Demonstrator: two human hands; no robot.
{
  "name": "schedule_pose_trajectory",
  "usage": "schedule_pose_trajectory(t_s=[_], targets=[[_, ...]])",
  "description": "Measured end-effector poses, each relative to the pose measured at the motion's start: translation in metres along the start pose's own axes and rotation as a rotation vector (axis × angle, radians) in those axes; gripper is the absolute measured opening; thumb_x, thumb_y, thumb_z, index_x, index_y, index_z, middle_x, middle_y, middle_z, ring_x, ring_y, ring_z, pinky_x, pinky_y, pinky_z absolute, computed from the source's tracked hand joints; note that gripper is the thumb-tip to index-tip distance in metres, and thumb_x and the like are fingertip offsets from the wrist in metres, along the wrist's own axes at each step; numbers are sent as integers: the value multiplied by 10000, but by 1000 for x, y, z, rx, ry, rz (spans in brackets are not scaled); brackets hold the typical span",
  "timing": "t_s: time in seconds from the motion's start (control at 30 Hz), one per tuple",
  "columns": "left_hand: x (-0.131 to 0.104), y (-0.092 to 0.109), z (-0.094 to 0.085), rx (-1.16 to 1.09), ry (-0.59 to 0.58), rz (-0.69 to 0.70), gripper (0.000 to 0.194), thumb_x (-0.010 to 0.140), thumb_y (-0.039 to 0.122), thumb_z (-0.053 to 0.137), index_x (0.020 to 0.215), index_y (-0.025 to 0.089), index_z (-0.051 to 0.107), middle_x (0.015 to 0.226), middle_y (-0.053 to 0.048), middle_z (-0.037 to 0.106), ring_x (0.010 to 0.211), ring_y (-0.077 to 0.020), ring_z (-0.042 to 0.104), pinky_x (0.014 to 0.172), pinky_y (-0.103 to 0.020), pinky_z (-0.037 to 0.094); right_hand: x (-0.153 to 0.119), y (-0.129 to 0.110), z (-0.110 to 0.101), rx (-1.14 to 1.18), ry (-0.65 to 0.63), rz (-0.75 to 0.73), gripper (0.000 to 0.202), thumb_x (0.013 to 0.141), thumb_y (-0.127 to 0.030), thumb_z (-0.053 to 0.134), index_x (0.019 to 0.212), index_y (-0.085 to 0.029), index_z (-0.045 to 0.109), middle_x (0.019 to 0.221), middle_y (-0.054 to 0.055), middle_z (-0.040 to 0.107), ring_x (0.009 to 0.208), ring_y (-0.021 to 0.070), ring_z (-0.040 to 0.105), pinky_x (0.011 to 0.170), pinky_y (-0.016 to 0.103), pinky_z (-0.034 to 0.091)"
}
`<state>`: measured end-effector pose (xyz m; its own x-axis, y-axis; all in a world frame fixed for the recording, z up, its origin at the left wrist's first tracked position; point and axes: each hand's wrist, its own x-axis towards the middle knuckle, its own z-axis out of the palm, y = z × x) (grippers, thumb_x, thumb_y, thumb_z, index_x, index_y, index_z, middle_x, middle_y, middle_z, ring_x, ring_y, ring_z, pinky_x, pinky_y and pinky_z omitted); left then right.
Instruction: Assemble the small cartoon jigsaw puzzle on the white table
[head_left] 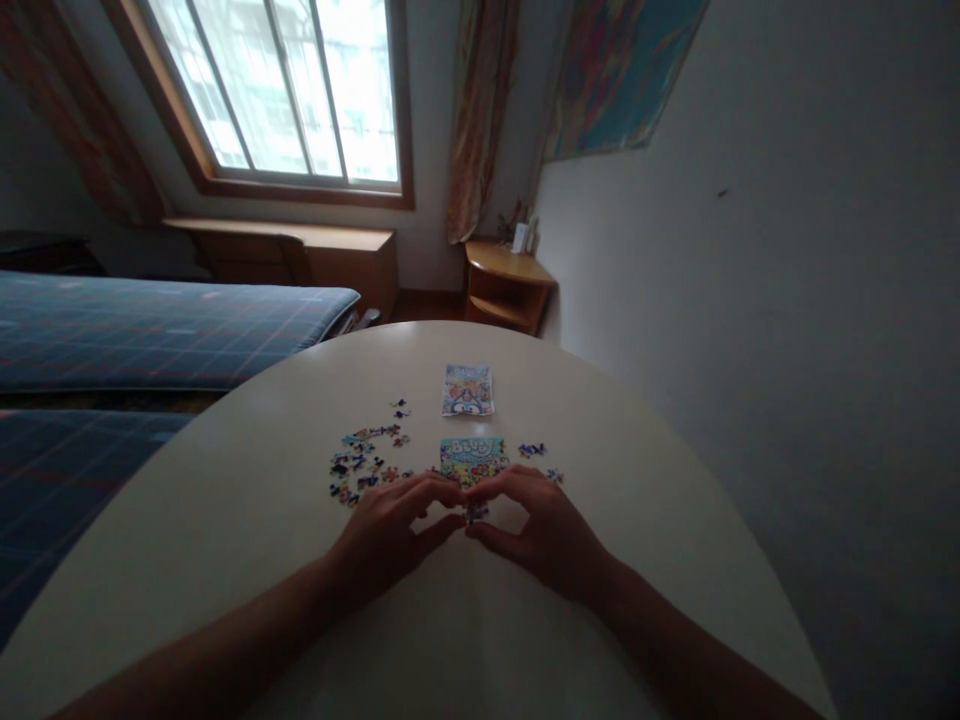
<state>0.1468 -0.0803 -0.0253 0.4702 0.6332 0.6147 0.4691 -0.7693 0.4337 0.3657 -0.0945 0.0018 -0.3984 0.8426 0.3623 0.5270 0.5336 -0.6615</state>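
Observation:
A partly joined jigsaw puzzle (472,455) with bright lettering along its top lies flat on the white round table (405,370). My left hand (394,520) and my right hand (536,520) meet at its lower edge, thumbs and forefingers curved round a few small pieces (475,512). Fingertips touch these pieces from both sides; the exact grip is too small to tell. Left of the puzzle lie several loose pieces (356,465), some near my left hand. A few more pieces (532,450) lie to the right. Beyond the puzzle is a printed picture sheet (467,390).
A bed with a blue plaid cover (165,330) stands at the left. Behind the table are a wooden desk (337,237) under the window and a small corner shelf (510,265). A white wall (750,300) runs along the right.

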Motion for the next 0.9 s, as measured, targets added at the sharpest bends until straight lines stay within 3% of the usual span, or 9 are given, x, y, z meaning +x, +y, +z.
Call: schedule_pose_trajectory(t_s=[0.2, 0.3, 0.4, 0.57, 0.7, 0.9], targets=[[0, 0, 1, -23, -3, 2, 71, 945, 285, 598, 977, 227, 624, 928, -4, 750, 599, -100, 653, 554, -213, 538, 0, 0, 1, -30, 5, -13, 288, 736, -220, 805, 1005, -265, 712, 926, 9, 751, 876, 202, 682, 855, 364, 485], [0, -1, 0, -7, -23, -22, 85, 942, 258, 589, 1015, 229, 621, 960, -19, 744, 760, -139, 702, 681, -256, 574, 1, 4, -3, -78, -11, -7, 269, 735, -199, 801, 982, -248, 706, 923, 11, 755, 882, 204, 682, 867, 369, 474], [-1, -2, 0, 53, -153, -32, 220, 915, 241, 596, 1135, 235, 604, 1160, -65, 697, 1033, -208, 670, 890, -368, 559, 3, 15, -15, -163, -49, 17, 250, 743, -198, 799, 971, -239, 704, 960, 20, 759, 917, 216, 680, 880, 383, 461], [-2, -3, -3, 126, -446, 45, 525, 882, 271, 624, 1384, 266, 470, 1528, -71, 422, 1390, -301, 394, 1103, -524, 396, 6, 37, -34, -243, -80, 61, 214, 762, -208, 791, 957, -231, 709, 932, 28, 752, 900, 214, 671, 842, 371, 465], [-1, -1, -6, 113, -553, 51, 514, 901, 311, 601, 1395, 274, 465, 1567, -49, 361, 1430, -300, 330, 1153, -517, 328, 9, 43, -31, -256, -118, 67, 238, 740, -218, 813, 955, -229, 712, 933, 29, 746, 922, 220, 658, 867, 385, 457], [0, -1, -6, 102, -556, 49, 506, 917, 308, 578, 1408, 280, 456, 1544, -50, 395, 1415, -291, 353, 1163, -511, 306, 11, 44, -17, -260, -144, 63, 242, 760, -258, 799, 985, -222, 718, 911, 43, 726, 905, 215, 645, 842, 366, 466]])
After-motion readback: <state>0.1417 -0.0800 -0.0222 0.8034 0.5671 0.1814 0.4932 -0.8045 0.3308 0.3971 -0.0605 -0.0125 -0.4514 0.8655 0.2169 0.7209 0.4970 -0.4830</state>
